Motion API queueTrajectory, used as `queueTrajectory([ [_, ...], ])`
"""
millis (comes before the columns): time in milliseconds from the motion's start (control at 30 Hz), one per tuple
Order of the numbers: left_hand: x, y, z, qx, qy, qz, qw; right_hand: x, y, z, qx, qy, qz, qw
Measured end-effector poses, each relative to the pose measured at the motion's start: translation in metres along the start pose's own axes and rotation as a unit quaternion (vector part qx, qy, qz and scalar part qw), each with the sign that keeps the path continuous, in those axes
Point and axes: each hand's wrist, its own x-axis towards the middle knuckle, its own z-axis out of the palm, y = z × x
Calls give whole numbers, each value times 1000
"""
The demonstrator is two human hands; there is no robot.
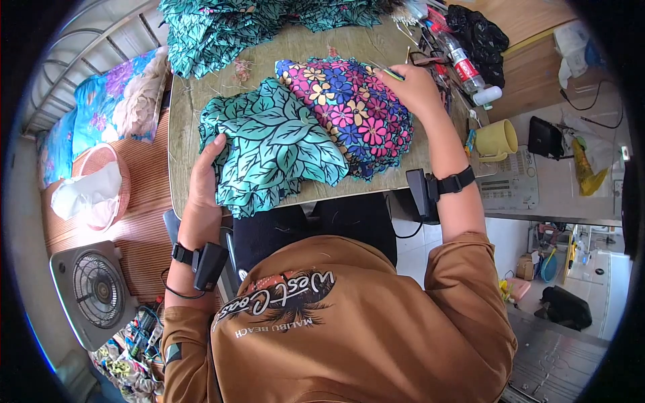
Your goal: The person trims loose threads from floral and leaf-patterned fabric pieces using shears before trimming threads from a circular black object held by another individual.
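Now both hands rest on fabric stacks.
Left hand (203, 176) lies flat and open on teal cloth (275, 144); right hand (415, 87) pinches a green tool (393, 73) over floral cloth (356, 111), with a mug (496, 140) and bottle (460, 60) near.

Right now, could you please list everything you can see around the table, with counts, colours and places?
teal leaf-print cloth: one, teal and black, table front, under the left hand
flower-print cloth: one, purple with pink and yellow flowers, table middle, under the right hand
teal cloth pile: one heap, teal, table's far edge
table: one, beige
plastic bottle: one, clear with red label, lying right of the cloths
mug: one, yellow, right of table
fan: one, grey, floor at left
basket: one, pink, holding white cloth, left
left hand: flat on the teal leaf-print cloth
right hand: on the flower-print cloth, fingers pinching something small and green
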Motion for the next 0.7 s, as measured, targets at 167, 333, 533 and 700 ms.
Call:
queueTrajectory([
  [167,1,-1,0,-5,-1,6,1000,0,-15,-4,16,4,26,1000],
  [333,5,-2,-9,-13,-25,10,1000,1,-18,-2,-33,78,-25,996],
  [533,8,-1,-17,-38,-45,-13,998,-11,-50,-4,49,169,-111,978],
  [700,6,-2,-8,-51,-70,-11,996,-41,-133,-5,262,43,-201,943],
])
